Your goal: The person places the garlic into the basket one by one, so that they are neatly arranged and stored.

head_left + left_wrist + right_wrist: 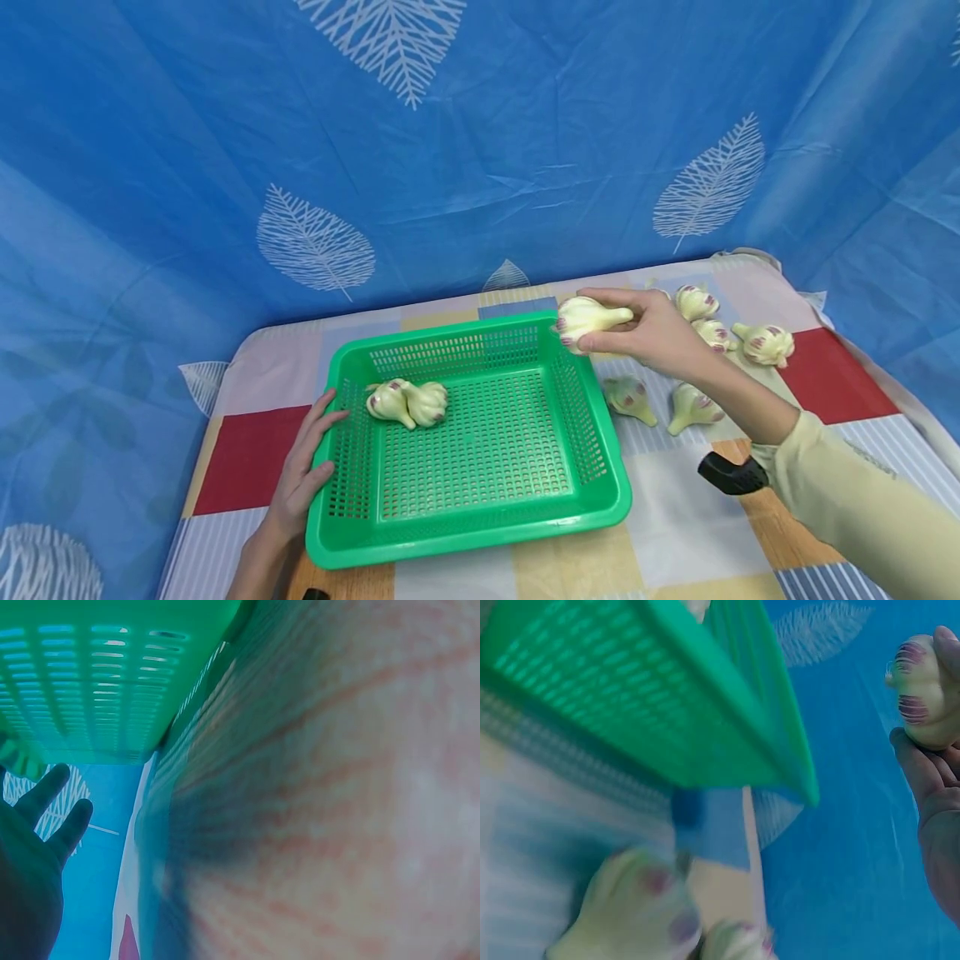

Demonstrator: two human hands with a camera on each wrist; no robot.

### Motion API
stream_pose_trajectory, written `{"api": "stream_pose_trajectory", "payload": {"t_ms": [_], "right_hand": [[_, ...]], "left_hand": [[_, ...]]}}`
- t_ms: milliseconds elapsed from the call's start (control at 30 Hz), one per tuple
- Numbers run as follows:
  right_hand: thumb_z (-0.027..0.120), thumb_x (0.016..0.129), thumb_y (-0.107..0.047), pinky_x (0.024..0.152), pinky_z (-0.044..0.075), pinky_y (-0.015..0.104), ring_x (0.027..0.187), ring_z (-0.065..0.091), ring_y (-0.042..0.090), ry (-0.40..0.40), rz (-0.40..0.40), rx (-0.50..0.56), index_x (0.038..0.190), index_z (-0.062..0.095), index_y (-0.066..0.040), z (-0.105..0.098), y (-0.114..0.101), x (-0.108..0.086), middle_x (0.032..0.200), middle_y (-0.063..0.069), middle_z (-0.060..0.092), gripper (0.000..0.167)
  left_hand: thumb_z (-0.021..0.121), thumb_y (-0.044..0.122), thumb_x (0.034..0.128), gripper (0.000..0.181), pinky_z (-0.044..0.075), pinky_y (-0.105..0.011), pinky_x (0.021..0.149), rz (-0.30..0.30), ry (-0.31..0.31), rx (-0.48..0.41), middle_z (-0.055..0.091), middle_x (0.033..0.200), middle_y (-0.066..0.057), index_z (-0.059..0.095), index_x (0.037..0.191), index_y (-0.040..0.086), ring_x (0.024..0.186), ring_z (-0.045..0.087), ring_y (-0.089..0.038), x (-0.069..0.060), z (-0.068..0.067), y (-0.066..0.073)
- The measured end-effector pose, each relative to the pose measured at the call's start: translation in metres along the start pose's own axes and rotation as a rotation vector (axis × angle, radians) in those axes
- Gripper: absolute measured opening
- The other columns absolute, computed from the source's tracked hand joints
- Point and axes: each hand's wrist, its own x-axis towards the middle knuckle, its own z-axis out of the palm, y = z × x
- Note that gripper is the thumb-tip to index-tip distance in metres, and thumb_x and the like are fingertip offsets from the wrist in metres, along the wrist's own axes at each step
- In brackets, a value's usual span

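Note:
My right hand (645, 329) pinches a garlic bulb (585, 321) between thumb and fingers, above the right back corner of a green plastic basket (472, 546). In the right wrist view, the same bulb (922, 697) shows its purple-streaked side, held up beside the basket's rim. Two garlic bulbs (426, 404) lie touching inside the basket, near its left wall. At that left side, my left hand (300, 479) rests against the rim with its fingers extended. The left wrist view shows two of its fingers spread beside the slotted basket wall (97, 682).
Several garlic bulbs (765, 344) lie on the checked tablecloth (577, 575) right of the basket, partly behind my right forearm. A blue curtain (480, 167) with white leaf prints hangs behind the table. Near my right sleeve is a black object (731, 475).

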Motion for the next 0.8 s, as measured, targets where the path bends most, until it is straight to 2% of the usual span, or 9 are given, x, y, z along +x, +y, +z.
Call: {"api": "stream_pose_trajectory", "payload": {"t_ms": [100, 200, 267, 567, 800], "right_hand": [[0.082, 0.086, -0.027, 0.070, 0.058, 0.036, 0.097, 0.066, 0.025, -0.032, -0.027, -0.001, 0.145, 0.057, -0.016, 0.008, -0.007, 0.010, 0.124, 0.010, 0.063, 0.065], [0.083, 0.085, -0.028, 0.072, 0.057, 0.036, 0.099, 0.066, 0.026, -0.060, -0.056, 0.001, 0.145, 0.056, -0.016, 0.017, -0.014, 0.020, 0.127, 0.008, 0.062, 0.067], [0.084, 0.083, -0.030, 0.072, 0.057, 0.035, 0.099, 0.066, 0.025, -0.072, -0.063, -0.005, 0.144, 0.057, -0.016, 0.024, -0.018, 0.025, 0.126, 0.007, 0.063, 0.068], [0.085, 0.083, -0.026, 0.073, 0.058, 0.037, 0.095, 0.068, 0.024, -0.157, -0.116, 0.098, 0.141, 0.060, -0.014, 0.065, -0.029, 0.048, 0.115, 0.007, 0.067, 0.065], [0.085, 0.082, -0.026, 0.075, 0.059, 0.041, 0.096, 0.070, 0.023, -0.168, -0.139, 0.159, 0.138, 0.062, -0.010, 0.089, -0.029, 0.063, 0.114, 0.007, 0.069, 0.062]], "left_hand": [[0.046, 0.005, 0.0840, 0.059, 0.045, -0.022, 0.097, 0.006, -0.002, 0.006, 0.020, 0.163, -0.016, 0.047, 0.143, -0.003, 0.145, 0.021, -0.027, 0.001, 0.000, 0.000], [0.047, 0.005, 0.0837, 0.059, 0.046, -0.022, 0.096, 0.004, -0.001, 0.008, 0.020, 0.163, -0.016, 0.047, 0.143, -0.003, 0.145, 0.021, -0.027, 0.001, 0.000, 0.000], [0.047, 0.005, 0.0838, 0.059, 0.046, -0.022, 0.096, 0.002, 0.001, 0.009, 0.020, 0.163, -0.016, 0.047, 0.143, -0.003, 0.146, 0.021, -0.027, 0.001, 0.000, 0.001], [0.045, 0.004, 0.0843, 0.059, 0.045, -0.021, 0.097, 0.025, 0.016, -0.009, 0.020, 0.163, -0.019, 0.047, 0.142, -0.004, 0.145, 0.021, -0.027, -0.001, 0.000, 0.002], [0.046, 0.003, 0.0846, 0.059, 0.046, -0.022, 0.097, 0.028, 0.000, -0.019, 0.019, 0.163, -0.018, 0.046, 0.143, -0.005, 0.145, 0.021, -0.028, 0.001, 0.001, 0.001]]}}
